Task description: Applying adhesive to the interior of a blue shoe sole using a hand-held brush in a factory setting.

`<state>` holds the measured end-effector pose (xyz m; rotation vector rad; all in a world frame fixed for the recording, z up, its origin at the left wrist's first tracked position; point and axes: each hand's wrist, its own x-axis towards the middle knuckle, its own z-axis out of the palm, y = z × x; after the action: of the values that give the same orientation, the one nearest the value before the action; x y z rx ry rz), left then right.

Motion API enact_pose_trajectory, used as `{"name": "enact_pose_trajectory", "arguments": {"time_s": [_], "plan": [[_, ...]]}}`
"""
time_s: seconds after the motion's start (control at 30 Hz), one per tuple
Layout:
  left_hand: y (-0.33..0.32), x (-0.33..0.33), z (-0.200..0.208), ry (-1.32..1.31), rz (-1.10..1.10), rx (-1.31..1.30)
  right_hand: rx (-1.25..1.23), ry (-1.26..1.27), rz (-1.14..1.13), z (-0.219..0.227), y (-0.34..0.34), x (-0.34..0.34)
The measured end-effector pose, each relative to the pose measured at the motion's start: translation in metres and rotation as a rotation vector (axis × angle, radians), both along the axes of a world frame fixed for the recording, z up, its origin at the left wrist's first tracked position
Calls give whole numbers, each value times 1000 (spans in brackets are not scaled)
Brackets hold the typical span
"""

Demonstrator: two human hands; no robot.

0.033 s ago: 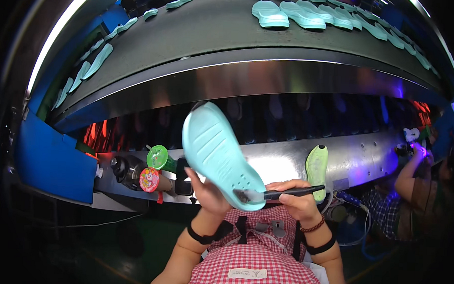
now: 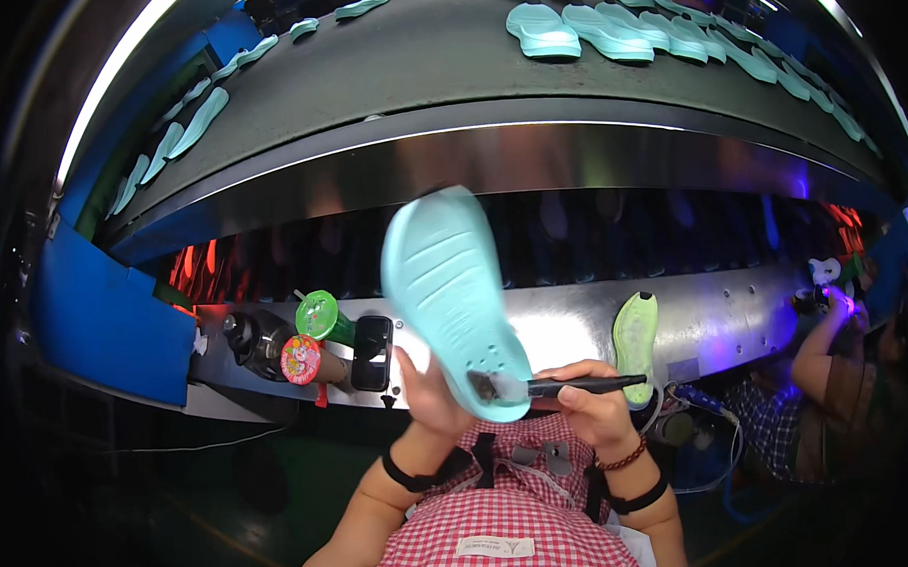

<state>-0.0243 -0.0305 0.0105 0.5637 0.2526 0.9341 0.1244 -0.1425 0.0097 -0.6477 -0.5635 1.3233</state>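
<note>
My left hand (image 2: 433, 398) grips a light blue shoe sole (image 2: 447, 268) by its narrow lower end. The sole stands up at a slant, its grooved face toward me, the wide end far and slightly blurred. Between the fingers and thumb of my right hand (image 2: 600, 407) is a brush (image 2: 605, 385) with a black handle. Its bristles touch the narrow end of the sole, beside some small holes. Most of my left fingers are hidden behind the sole.
A metal ledge (image 2: 563, 322) holds a yellow-green sole (image 2: 634, 340), a phone (image 2: 373, 353), a green-lidded cup (image 2: 318, 316), a pink-topped container (image 2: 300, 359) and a dark bottle (image 2: 257, 342). Beyond runs a conveyor belt (image 2: 402, 62) with several blue soles. Another person's arm (image 2: 822, 336) is at right.
The sole has turned more upright, its wide end swinging right, and the phone behind it has come into fuller view. The brush stays against the narrow end.
</note>
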Motion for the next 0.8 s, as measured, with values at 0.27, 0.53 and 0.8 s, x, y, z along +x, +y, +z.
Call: {"name": "enact_pose_trajectory", "arguments": {"time_s": [0.27,0.53,0.8], "plan": [[18,-11,-37,98,-319,130,51,-863,-4,25,-11,14],[33,-16,-11,229,-738,-15,379,-904,108,39,-5,27],[39,-22,4,527,-913,11,362,-1109,364,58,-2,48]]}}
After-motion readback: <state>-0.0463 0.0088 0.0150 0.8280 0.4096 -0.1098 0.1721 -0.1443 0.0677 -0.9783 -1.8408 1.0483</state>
